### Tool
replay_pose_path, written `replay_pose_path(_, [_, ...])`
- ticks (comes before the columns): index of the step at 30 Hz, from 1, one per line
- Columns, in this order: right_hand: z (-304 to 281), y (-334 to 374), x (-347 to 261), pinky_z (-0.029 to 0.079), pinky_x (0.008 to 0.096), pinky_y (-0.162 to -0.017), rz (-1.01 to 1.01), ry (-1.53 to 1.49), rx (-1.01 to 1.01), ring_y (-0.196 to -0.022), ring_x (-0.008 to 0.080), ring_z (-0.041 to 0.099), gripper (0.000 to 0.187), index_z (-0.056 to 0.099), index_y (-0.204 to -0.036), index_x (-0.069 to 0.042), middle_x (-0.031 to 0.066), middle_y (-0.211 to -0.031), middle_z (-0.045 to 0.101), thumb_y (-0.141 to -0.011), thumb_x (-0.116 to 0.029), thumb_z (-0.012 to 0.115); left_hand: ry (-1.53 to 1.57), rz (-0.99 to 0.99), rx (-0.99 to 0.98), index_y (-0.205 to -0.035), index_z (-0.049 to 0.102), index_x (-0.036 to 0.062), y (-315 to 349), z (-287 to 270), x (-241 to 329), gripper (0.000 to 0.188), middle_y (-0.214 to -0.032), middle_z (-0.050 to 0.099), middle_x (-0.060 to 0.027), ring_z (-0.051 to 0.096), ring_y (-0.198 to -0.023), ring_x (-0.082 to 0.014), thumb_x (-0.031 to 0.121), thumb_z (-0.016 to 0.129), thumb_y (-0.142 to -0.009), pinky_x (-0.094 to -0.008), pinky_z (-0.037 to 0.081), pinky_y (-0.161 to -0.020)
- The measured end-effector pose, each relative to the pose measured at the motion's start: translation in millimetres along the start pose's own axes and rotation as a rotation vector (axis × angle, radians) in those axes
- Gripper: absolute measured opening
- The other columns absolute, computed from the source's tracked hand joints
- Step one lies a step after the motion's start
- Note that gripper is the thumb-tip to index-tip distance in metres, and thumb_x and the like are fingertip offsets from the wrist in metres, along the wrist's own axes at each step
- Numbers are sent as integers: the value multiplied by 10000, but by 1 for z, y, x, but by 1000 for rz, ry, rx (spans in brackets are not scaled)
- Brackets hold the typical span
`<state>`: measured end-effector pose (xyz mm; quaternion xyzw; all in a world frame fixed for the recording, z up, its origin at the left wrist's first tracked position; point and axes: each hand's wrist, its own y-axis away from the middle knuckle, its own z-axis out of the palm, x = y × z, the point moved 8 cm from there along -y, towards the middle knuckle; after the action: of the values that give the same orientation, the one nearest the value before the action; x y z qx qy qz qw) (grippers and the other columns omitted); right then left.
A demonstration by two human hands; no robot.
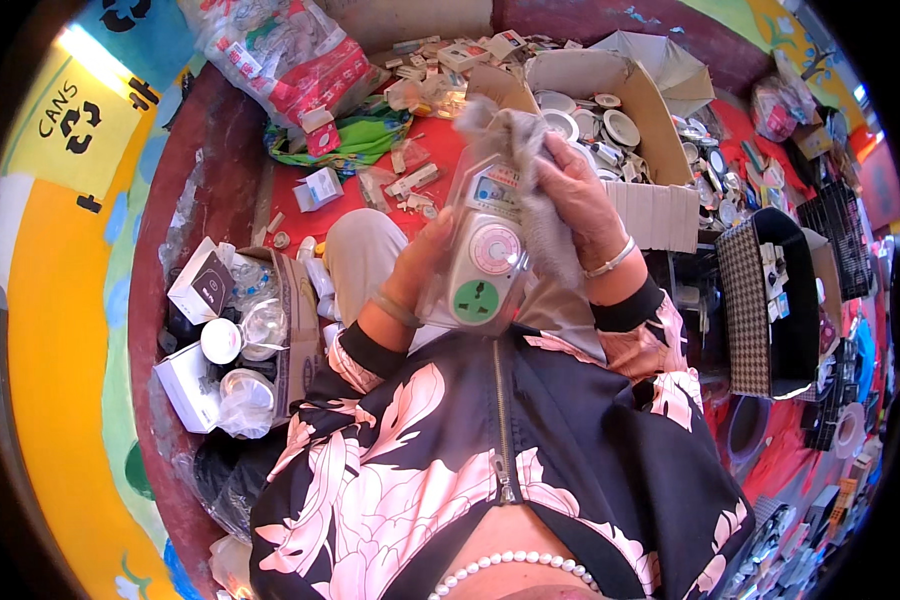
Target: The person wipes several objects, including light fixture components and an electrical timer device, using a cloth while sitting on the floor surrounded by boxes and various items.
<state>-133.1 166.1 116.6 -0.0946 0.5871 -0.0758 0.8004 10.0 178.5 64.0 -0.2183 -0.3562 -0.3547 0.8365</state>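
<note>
A plug-in timer socket [494, 270] in a clear plastic blister pack is held upright in front of me. It has a white body, a round pink-and-white dial and a green socket face. My left hand [422, 258] is closed around the pack's left edge. In my right hand [582, 208] is a crumpled grey cloth [550, 232], gripped by bent fingers. This rag lies against the pack's upper right side and hangs down along it. Part of the pack's right edge is hidden behind the cloth.
On the left stands an open cardboard box [300, 330] of wrapped white fittings. Ahead, another carton [655, 110] holds round white lamps. A checked basket [750, 330] is at the right. Small boxes and parts litter the red floor sheet [410, 145] beside a large plastic bag [290, 70].
</note>
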Motion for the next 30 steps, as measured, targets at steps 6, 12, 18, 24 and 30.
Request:
replay_pose_path(6, [-7,3,8,434,186,-614,-8,-26,127,-693,42,521,154,613,-971,-1,-25,-812,596,-877,-92,533,98,-110,-22,-1232,443,12,3,2,-6,495,-1138,550,-99,555,-1008,-190,384,465,-907,-317,445,-883])
replay_pose_path(12, [-32,2,19,408,188,-540,9,47,296,-613,30,493,209,628,-909,-21,-33,-730,578,-922,-155,469,128,-164,18,-1223,461,9,2,8,-9,487,-1133,552,-95,552,-1011,-182,373,484,-901,-316,440,-889])
replay_pose_path(18, [-24,-4,-23,454,242,-587,-44,92,168,-656,104,560,184,609,-921,-39,10,-750,583,-896,-184,498,-21,-220,127,-1242,432,8,7,-20,-11,554,-1159,538,-123,551,-1012,-206,399,533,-861,-330,441,-882])
replay_pose_path(24, [61,12,-36,462,381,-654,-524,1156,-455,-791,280,576,208,620,-827,-63,111,-787,594,-785,-265,601,-296,-298,-75,-1191,490,-11,2,7,-7,443,-1092,558,-81,552,-953,-153,309,513,-885,-281,451,-816])
replay_pose_path(30, [22,-7,-26,435,392,-510,-472,1106,-64,-580,327,553,319,562,-630,-54,152,-596,534,-809,-314,605,-420,-353,-73,-1201,466,-25,0,14,-5,478,-1063,574,-99,573,-910,-160,289,534,-847,-265,459,-781])
